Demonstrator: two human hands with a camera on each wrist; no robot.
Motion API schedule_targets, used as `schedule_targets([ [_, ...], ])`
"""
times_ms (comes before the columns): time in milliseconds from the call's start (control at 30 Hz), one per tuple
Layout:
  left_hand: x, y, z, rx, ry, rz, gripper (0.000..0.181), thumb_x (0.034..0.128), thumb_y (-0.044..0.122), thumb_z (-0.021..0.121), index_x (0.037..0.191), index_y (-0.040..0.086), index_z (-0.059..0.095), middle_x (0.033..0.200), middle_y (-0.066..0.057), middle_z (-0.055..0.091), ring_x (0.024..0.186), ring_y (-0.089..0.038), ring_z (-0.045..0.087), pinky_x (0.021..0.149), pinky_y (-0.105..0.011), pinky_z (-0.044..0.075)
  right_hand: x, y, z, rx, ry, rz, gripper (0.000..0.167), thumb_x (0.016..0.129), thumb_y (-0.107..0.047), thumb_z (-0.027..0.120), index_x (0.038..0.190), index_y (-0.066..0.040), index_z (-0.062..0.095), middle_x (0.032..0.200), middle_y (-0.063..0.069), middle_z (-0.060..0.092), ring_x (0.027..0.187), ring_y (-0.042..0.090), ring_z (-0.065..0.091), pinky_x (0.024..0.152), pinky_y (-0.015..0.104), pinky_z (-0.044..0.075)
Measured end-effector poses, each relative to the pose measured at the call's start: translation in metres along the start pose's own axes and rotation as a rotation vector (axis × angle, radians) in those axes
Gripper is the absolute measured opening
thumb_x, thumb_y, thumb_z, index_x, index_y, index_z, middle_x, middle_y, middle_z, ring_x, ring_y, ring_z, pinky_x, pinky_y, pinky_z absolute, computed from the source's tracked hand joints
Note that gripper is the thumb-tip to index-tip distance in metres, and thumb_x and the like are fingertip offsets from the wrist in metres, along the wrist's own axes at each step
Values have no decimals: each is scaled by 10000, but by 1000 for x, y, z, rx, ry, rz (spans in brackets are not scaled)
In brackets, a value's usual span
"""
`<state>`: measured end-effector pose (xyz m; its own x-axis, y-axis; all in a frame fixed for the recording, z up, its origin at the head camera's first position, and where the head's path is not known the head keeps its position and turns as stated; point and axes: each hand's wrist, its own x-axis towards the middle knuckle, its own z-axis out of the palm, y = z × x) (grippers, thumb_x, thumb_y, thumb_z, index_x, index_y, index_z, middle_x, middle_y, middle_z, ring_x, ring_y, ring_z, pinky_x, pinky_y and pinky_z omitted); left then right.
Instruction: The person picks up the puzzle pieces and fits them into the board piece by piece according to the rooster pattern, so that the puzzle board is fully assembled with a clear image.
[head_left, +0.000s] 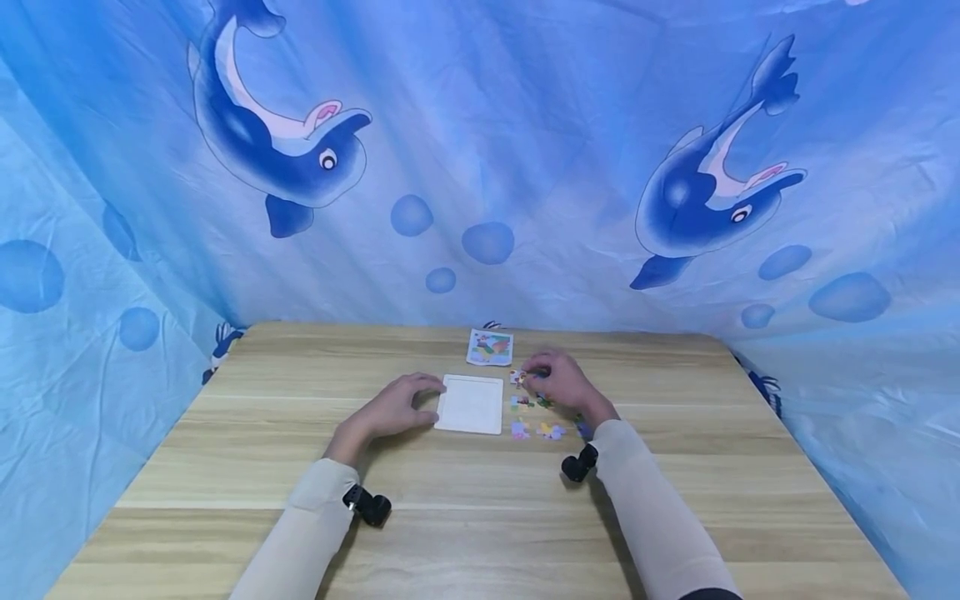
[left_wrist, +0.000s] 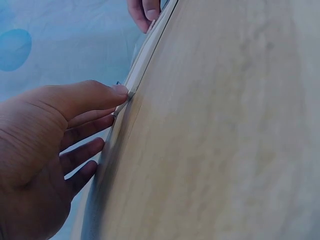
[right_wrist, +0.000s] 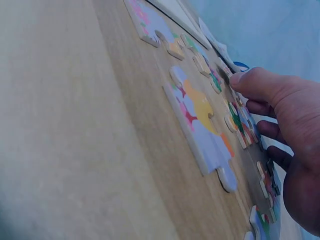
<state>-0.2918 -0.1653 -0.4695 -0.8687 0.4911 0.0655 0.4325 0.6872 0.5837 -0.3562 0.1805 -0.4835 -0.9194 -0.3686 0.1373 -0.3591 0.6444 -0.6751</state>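
A white square puzzle tray (head_left: 470, 405) lies on the wooden table. My left hand (head_left: 397, 406) rests at its left side, thumb and forefinger spread along the edge and touching it. In the left wrist view the fingers of the left hand (left_wrist: 55, 135) are loosely bent. Right of the tray lie several colourful jigsaw pieces (head_left: 551, 431), flat and apart. My right hand (head_left: 561, 382) pinches a jigsaw piece (head_left: 517, 377) in the far row with thumb and forefinger. From the right wrist, the right hand's (right_wrist: 295, 120) thumb hides most of that piece.
Behind the tray lies a small picture card (head_left: 491, 347) with a colourful print. The wooden table (head_left: 450, 525) ends at a blue dolphin-print curtain (head_left: 480, 167) at the back and both sides. In the right wrist view, a yellow-and-lilac piece (right_wrist: 200, 120) lies nearest.
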Motion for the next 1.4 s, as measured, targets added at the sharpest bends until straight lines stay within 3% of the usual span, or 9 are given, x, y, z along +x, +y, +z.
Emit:
schedule_targets([
  [167, 0, 0, -1, -1, 9, 6, 507, 905, 193, 736, 1382, 58, 630, 1458, -147, 595, 1414, -382, 504, 1220, -577, 377, -3, -6, 0, 50, 11, 5, 281, 923, -200, 751, 1186, -100, 752, 1287, 104, 660, 1213, 313, 614, 1082, 505, 527],
  [500, 0, -2, 0, -13, 7, -5, 504, 908, 197, 730, 1385, 69, 630, 1470, -142, 588, 1433, -374, 489, 1227, -565, 375, -5, -27, 12, 111, 20, -38, 264, 933, -223, 757, 1179, -129, 764, 1266, 83, 666, 1139, 268, 633, 982, 452, 565],
  [1000, -1, 2, 0, -18, 15, 20, 503, 892, 179, 736, 1366, 41, 637, 1445, -161, 601, 1399, -396, 514, 1216, -586, 377, 3, -54, 39, 197, -38, -65, 208, 953, -252, 735, 1146, -183, 772, 1308, 28, 657, 1149, 214, 658, 993, 423, 574],
  [1400, -2, 2, 0, -33, 20, 13, 493, 893, 202, 758, 1353, 62, 650, 1434, -139, 612, 1391, -375, 526, 1214, -572, 386, 13, -63, 58, 179, -24, -76, 233, 921, -184, 765, 1142, -111, 775, 1174, 66, 710, 1111, 242, 678, 1028, 440, 566],
])
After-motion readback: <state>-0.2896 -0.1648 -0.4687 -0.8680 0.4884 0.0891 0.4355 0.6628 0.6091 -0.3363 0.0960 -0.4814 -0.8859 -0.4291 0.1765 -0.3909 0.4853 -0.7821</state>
